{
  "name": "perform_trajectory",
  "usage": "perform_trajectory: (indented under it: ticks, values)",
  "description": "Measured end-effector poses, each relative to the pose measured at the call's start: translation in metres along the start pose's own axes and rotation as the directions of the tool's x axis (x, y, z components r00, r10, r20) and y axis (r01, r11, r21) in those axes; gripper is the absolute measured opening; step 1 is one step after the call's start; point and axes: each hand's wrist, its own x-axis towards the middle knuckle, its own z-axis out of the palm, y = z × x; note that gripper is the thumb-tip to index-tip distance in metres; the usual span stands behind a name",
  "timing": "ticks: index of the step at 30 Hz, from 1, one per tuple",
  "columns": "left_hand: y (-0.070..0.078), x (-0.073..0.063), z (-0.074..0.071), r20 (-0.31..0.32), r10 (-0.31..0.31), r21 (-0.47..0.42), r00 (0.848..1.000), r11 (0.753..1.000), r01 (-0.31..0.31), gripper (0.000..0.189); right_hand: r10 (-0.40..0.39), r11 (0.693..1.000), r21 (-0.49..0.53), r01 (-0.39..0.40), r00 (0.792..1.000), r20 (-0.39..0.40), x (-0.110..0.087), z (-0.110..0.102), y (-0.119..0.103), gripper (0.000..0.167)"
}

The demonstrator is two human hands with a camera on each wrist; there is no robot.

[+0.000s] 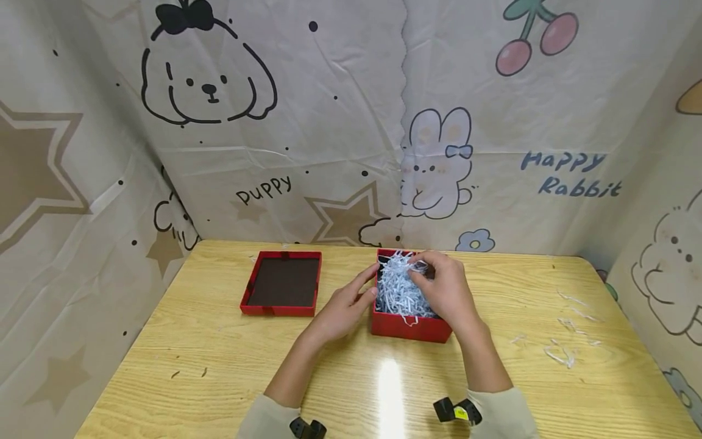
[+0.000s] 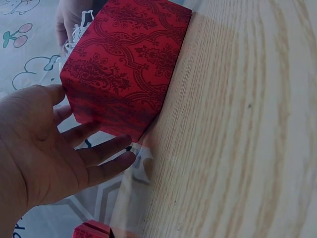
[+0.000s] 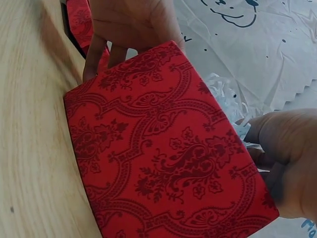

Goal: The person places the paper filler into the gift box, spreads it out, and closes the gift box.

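A red box (image 1: 411,328) with a dark floral pattern stands on the table, filled with pale shredded paper (image 1: 403,292) that rises above its rim. My left hand (image 1: 342,308) is against the box's left side; in the left wrist view its fingers (image 2: 106,151) are spread and fairly straight along the red wall. At the right of the box, my right hand (image 1: 446,289) reaches over the rim, thumb and fingers curled on the paper. The right wrist view shows some strands at its fingertips, while the box wall (image 3: 173,148) hides part of them.
To the left lies a red lid (image 1: 278,310), dark inside face up. Loose paper strands (image 1: 562,353) are scattered at the table's right. A printed cloth (image 1: 340,122) hangs behind the table's back edge and at both sides.
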Motion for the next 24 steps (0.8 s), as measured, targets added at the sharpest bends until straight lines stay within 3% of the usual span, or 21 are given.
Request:
perform_trajectory:
  ticks: [14, 24]
  values:
    - [-0.0001, 0.0011, 0.0000, 0.005, -0.004, -0.006, 1.000, 1.000, 0.004, 0.056, -0.011, 0.994, -0.107, 0.014, 0.999, 0.034, 0.0022, 0.0057, 0.0044, 0.021]
    - [-0.0008, 0.0000, -0.0005, 0.010, 0.003, -0.017, 1.000, 1.000, -0.003, 0.057, -0.018, 0.970, -0.241, 0.037, 0.997, 0.080, 0.0016, 0.0048, 0.0025, 0.027]
